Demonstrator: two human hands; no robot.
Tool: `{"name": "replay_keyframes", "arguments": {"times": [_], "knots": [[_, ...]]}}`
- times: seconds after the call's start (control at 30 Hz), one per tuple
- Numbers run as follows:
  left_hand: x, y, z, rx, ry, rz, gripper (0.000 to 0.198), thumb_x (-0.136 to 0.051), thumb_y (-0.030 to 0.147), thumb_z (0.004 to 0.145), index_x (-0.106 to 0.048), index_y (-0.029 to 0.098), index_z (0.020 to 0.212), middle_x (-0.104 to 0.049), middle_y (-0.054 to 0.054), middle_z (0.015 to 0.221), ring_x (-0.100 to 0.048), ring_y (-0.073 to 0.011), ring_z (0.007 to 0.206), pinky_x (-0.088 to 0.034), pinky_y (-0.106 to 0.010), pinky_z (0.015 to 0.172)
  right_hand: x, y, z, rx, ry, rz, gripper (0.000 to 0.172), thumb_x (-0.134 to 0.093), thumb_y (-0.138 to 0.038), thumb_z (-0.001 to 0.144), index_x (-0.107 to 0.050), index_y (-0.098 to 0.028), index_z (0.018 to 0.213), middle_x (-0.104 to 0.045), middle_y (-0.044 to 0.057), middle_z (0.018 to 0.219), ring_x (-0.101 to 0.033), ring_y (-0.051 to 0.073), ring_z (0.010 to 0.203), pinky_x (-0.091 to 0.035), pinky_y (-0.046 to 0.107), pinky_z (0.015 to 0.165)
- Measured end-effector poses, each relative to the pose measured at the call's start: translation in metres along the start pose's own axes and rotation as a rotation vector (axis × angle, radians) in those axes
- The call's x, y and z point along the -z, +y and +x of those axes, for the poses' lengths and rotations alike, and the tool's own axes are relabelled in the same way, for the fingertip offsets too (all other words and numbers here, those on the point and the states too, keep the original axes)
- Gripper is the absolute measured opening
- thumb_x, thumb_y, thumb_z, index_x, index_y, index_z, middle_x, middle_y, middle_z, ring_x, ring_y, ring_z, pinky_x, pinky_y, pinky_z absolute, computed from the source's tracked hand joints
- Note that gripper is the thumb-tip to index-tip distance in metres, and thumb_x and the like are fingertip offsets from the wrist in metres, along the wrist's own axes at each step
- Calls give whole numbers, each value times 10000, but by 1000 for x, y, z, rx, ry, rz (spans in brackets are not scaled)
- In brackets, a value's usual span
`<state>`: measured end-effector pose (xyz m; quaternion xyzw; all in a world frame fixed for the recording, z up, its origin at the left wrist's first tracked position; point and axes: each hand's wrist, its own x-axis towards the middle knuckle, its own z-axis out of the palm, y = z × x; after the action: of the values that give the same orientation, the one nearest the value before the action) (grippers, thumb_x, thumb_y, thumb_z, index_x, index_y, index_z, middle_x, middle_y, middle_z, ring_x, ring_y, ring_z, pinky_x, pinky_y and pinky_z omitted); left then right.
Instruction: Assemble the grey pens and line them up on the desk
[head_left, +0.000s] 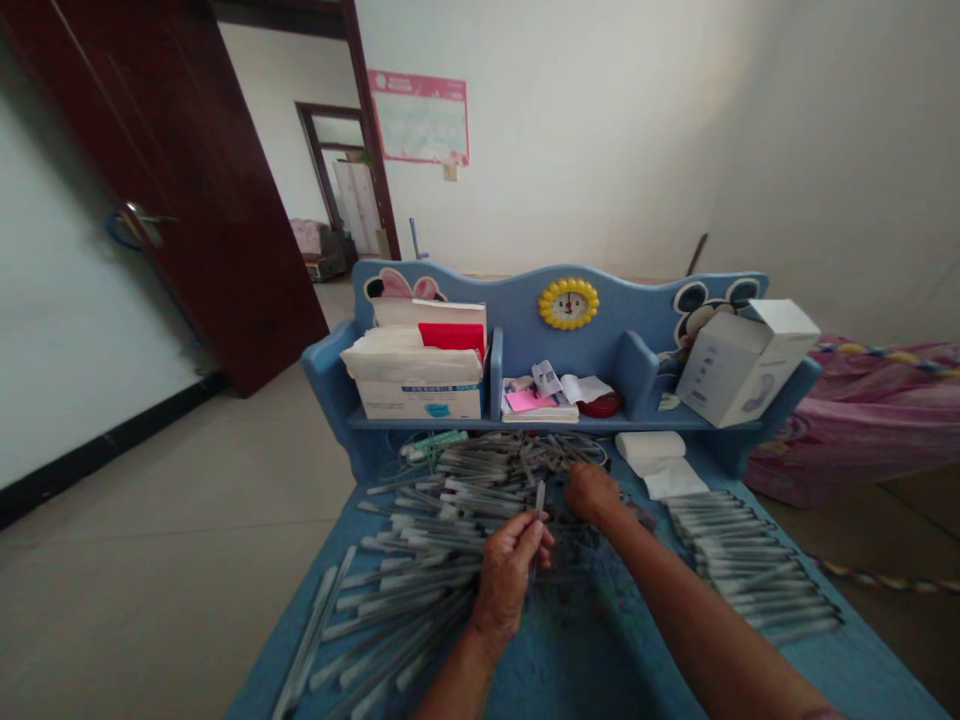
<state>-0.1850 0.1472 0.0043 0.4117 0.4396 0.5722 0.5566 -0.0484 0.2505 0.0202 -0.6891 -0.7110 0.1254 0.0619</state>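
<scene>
Your left hand (pixel 510 568) pinches one tube (pixel 539 496) upright; your right hand (pixel 592 492) rests on pile (pixel 457 482), grip unclear.

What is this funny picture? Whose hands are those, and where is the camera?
There is no machine here, only a person's two hands. The single picture comes from a camera worn on that person's head. It looks forward and down, so the arms seem to reach in from the bottom edge. The hands work at a blue desk with a little yellow clock on its back. A big messy pile of thin grey sticks lies on the desk's left side, and a tidy row of them lies on the right. The left hand pinches one stick upright. The right hand rests on the far end of the pile. Its fingers are hidden, so I cannot tell whether it grips anything.
</scene>
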Motion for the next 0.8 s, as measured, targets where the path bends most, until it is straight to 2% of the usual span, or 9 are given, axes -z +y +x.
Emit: {"name": "replay_keyframes", "arguments": {"times": [0.17, 0.33, 0.43, 0.53, 0.8], "knots": [[0, 2, 0, 34, -16, 12, 337, -617, 406, 722, -656, 118, 895, -587, -24, 652, -493, -105, 534, -389, -198, 474, -2, 12, -10, 9, 53, 173, 160, -506, -168, 730, -647, -133, 795, -690, 161, 863, -641, 261, 864, -453, 326, 701], [0, 1, -2, 30, -45, 81, 339, -583, 405, 745, -661, 128, 925, -591, -20, 644, -486, -104, 520, -355, -190, 461, 3, 29, -34, 111, 11, 459, 162, -488, -304, 765, -564, -174, 825, -678, 20, 664, -643, 162, 597, -462, 233, 511], [-2, 1, -3, 11, -87, 147, 315, -570, 393, 751, -668, 141, 913, -588, -10, 613, -469, -103, 493, -334, -191, 450, 9, 36, -49, 160, -40, 783, 205, -525, -386, 741, -515, -183, 767, -643, -12, 592, -616, 152, 506, -448, 228, 430], [-3, 2, -5, -20, -125, 212, 280, -558, 371, 755, -677, 153, 884, -583, -3, 583, -450, -103, 475, -327, -194, 448, 19, 40, -62, 208, -97, 1081, 249, -636, -385, 662, -499, -184, 713, -590, -41, 494, -563, 133, 424, -428, 227, 409], [-9, 9, -12, -86, -207, 314, 251, -547, 366, 761, -702, 169, 781, -575, -1, 562, -434, -127, 484, -336, -219, 497, 47, 49, -80, 282, -71, 1098, 267, -713, -382, 612, -578, -159, 668, -540, -58, 493, -478, 76, 412, -387, 202, 421]]}}
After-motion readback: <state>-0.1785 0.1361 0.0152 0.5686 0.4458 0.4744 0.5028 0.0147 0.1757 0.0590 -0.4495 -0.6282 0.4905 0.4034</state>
